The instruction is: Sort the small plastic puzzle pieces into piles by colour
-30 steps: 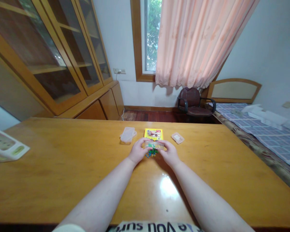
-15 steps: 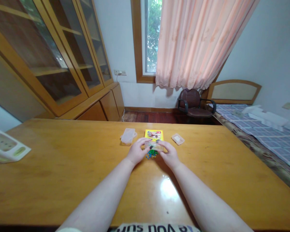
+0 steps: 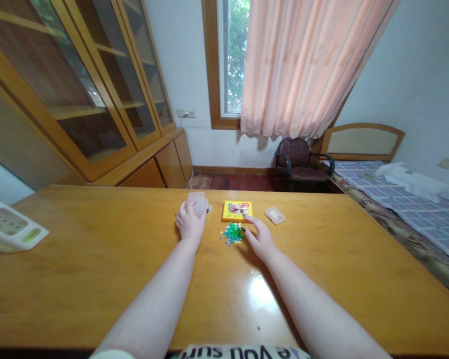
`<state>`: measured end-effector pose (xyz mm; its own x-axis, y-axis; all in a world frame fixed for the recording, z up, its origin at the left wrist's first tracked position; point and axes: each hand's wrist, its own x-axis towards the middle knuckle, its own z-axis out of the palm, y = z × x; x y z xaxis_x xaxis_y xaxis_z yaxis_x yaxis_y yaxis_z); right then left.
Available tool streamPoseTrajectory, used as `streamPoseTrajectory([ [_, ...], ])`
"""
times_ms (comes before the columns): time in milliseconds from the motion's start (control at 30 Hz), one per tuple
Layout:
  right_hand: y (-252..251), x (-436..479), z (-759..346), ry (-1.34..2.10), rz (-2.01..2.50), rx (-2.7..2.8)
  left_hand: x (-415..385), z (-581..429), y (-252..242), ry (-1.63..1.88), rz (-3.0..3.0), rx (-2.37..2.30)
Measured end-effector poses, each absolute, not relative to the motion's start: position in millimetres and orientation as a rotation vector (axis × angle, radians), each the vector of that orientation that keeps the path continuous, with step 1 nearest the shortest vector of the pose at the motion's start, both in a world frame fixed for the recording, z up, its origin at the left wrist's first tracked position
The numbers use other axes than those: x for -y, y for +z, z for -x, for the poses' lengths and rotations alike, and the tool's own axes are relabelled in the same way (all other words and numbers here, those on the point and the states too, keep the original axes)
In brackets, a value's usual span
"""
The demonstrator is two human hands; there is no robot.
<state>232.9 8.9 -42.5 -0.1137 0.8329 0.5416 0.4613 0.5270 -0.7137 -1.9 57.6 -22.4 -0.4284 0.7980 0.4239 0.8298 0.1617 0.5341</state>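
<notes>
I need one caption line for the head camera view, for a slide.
Left hand holds a clear plastic box; right hand touches small green and blue pieces on the wooden table.

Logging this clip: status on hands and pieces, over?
Left hand holds clear box. Right hand open, fingertips at small coloured pieces piled on table. Yellow box just behind. Nothing blocking.

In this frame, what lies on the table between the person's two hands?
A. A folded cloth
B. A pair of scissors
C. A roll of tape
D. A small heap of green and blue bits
D: a small heap of green and blue bits lies on the table, with the right hand at its edge and the left hand at a clear plastic box.
</notes>
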Motion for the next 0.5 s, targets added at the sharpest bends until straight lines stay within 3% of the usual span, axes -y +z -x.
streamPoseTrajectory([
  [333,-40,-9,-233,0.518,1.147,1.766,-54,0,-16,-1.161,1.689,2.341],
  [500,-40,-9,-232,0.538,1.160,1.767,-46,-8,-18,-0.928,1.770,2.355],
])
